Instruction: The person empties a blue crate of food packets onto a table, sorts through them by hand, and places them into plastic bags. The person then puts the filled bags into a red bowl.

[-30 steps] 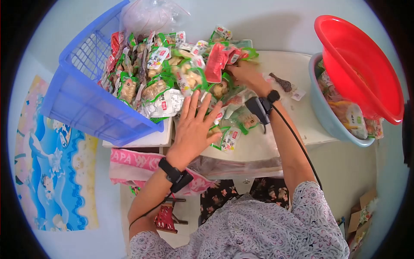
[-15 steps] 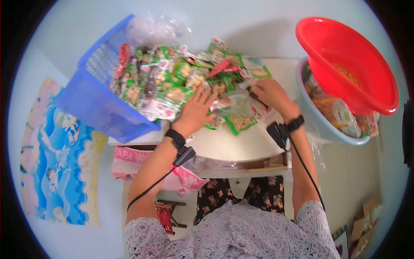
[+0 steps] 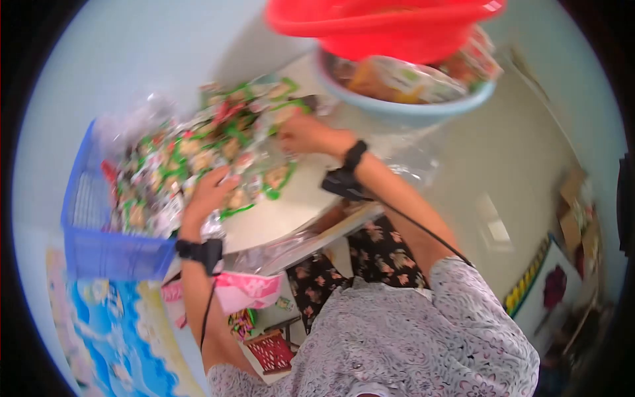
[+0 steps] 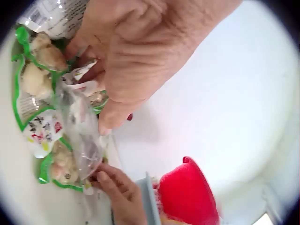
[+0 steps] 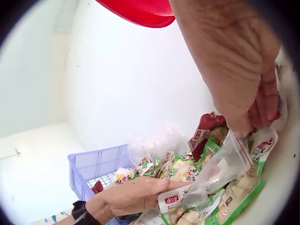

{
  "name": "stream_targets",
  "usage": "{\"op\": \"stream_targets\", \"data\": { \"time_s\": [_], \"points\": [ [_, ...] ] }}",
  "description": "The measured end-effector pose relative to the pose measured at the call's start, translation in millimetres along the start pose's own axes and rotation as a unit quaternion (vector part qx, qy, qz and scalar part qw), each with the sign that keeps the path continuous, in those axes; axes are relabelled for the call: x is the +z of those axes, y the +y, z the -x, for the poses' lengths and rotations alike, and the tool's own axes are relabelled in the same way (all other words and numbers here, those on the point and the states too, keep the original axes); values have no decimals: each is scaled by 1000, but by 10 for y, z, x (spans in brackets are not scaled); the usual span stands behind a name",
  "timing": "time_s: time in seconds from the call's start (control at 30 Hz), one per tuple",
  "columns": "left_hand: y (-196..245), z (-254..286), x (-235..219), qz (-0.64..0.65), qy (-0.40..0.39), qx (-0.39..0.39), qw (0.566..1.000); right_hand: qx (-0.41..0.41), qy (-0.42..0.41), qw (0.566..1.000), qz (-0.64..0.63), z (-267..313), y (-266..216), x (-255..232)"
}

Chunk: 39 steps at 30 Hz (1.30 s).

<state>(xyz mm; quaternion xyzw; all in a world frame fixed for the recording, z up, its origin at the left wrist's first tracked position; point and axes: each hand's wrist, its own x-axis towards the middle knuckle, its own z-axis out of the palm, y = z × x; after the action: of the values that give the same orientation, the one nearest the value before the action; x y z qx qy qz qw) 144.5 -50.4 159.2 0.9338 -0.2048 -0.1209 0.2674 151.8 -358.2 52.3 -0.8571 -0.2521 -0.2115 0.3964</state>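
A heap of snack packets [image 3: 175, 159] with green edges covers the table by the basket. My left hand [image 3: 206, 198] lies on its near side, fingers extended over packets and the thumb beside a clear zip bag [image 4: 82, 129]. The fingers of my right hand [image 3: 307, 134] are curled at the opposite end of that bag, pinching its edge; in the right wrist view the bag's red zip line runs up to the fingertips. Green-edged packets of pale, lumpy food [image 5: 236, 194] lie under and beside the bag. A dark red packet [image 5: 205, 133] stands behind it.
A blue plastic basket [image 3: 122, 255] stands at the left, a clear plastic bag [image 3: 135, 122] behind it. Far right, a red basin [image 3: 390, 30] tilts over a light blue basin [image 3: 410, 109] holding packets. A pink cloth [image 3: 248, 291] hangs below the table edge.
The head view has swung right, shifting the table leftward in the picture. My right hand has left the red packet in the heap and come to the clear bag. My left hand stays on the packets.
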Motion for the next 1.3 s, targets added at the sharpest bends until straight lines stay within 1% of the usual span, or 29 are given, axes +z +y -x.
{"op": "stream_targets", "data": {
  "time_s": [0.07, 0.13, 0.17, 0.27, 0.33, 0.37, 0.43, 0.53, 0.6, 0.63, 0.67, 0.73, 0.77, 0.87, 0.9, 1.0, 1.03, 1.13, 1.17, 1.23, 1.3],
  "points": [
    [47, 29, -157, 97, -7, -47, 994, 34, -10, 999, 22, -5, -113, -6],
    [282, -7, -271, -24, -58, -130, 990, 82, 8, 997, 3, 66, -204, -19],
    [371, 3, -325, -84, -79, -173, 978, 102, 14, 995, -9, 87, -252, -26],
    [575, 141, -216, -1, -93, -81, 992, 109, 33, 993, -33, 159, -318, -96],
    [629, 202, -62, 90, -72, -9, 993, 84, 64, 991, -77, 148, -138, 1],
    [632, 284, -8, 133, -49, 21, 990, 63, 73, 990, -106, 124, -79, 95],
    [602, 370, 92, 161, 0, 43, 986, 69, 55, 979, -182, 159, -77, 18],
    [608, 593, 266, 246, 72, 86, 963, 92, 40, 965, -242, 231, -102, -59],
    [640, 792, 347, 239, 153, 99, 954, 111, 27, 958, -263, 307, -179, -196],
    [646, 900, 396, 235, 189, 107, 948, 110, 34, 955, -275, 338, -152, -191],
    [607, 990, 464, 229, 243, 120, 935, 110, 44, 951, -286, 368, -123, -179],
    [502, 1145, 634, 213, 343, 149, 903, 111, 50, 947, -299, 404, -62, -162],
    [520, 1200, 704, 168, 410, 139, 886, 111, 47, 946, -301, 405, -43, -158],
    [381, 1315, 834, -16, 478, 76, 875, 100, 47, 949, -296, 414, -37, -122],
    [377, 1346, 854, -140, 467, 81, 869, 98, 46, 951, -291, 429, -58, -128],
    [320, 1443, 1152, -200, 421, 7, 885, 88, 39, 960, -265, 449, -138, -199],
    [323, 1432, 1205, -218, 428, -22, 877, 92, 34, 956, -276, 450, -149, -209],
    [119, 1395, 1231, -195, 351, -51, 914, 103, 30, 953, -282, 442, -140, -182],
    [80, 1381, 1218, -198, 352, -41, 914, 103, 24, 952, -286, 433, -142, -182],
    [138, 1307, 1155, -200, 350, -17, 915, 106, 13, 952, -288, 431, -164, -215],
    [69, 1155, 1056, -197, 335, -7, 921, 129, 1, 954, -271, 435, -201, -261]
  ]
}}
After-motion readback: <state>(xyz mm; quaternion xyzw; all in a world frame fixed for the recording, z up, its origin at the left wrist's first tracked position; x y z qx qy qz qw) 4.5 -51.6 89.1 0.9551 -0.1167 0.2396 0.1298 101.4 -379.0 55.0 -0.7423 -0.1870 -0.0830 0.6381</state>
